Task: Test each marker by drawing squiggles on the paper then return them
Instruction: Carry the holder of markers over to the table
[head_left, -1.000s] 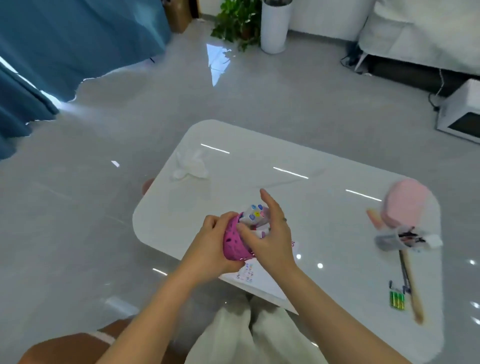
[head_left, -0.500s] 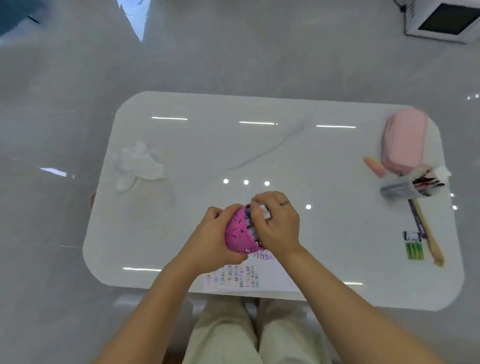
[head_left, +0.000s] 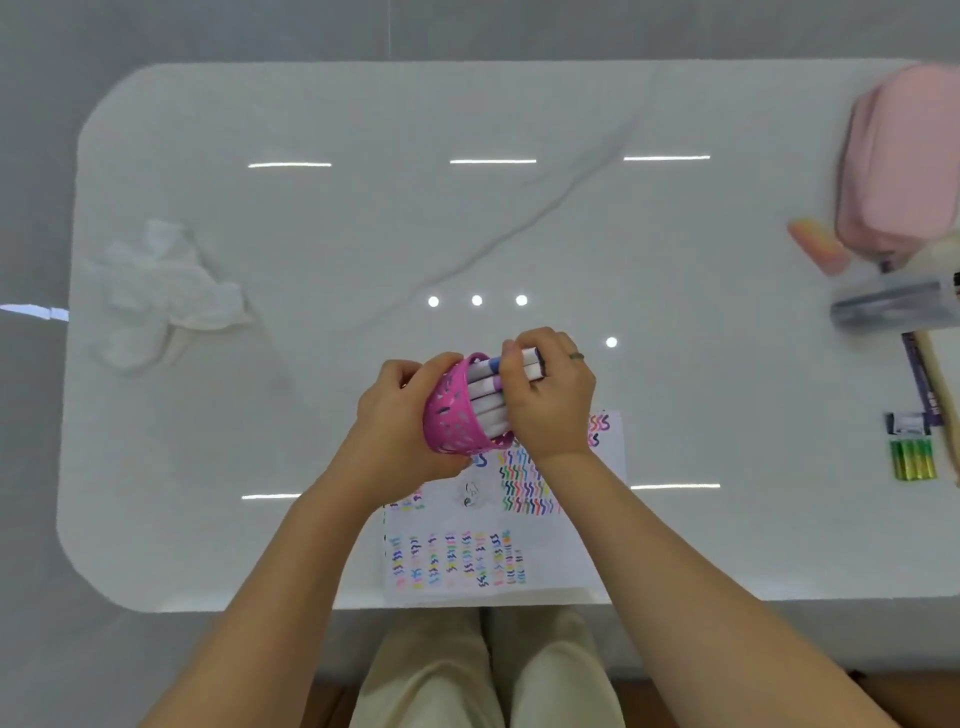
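While the left hand (head_left: 400, 415) wraps around the pink basket (head_left: 449, 421) and holds it tipped on its side with the mouth facing right, the right hand (head_left: 550, 400) curls its fingers over the bundle of white markers (head_left: 485, 387) sticking out of it. Just beneath both hands lies the paper (head_left: 561, 551), at the near edge of the counter (head_left: 363, 234) and covered in rows of coloured squiggles. A crumpled tissue (head_left: 166, 296) sits well off to the left, with a pink pouch (head_left: 904, 166) and green batteries (head_left: 912, 460) at the far right.
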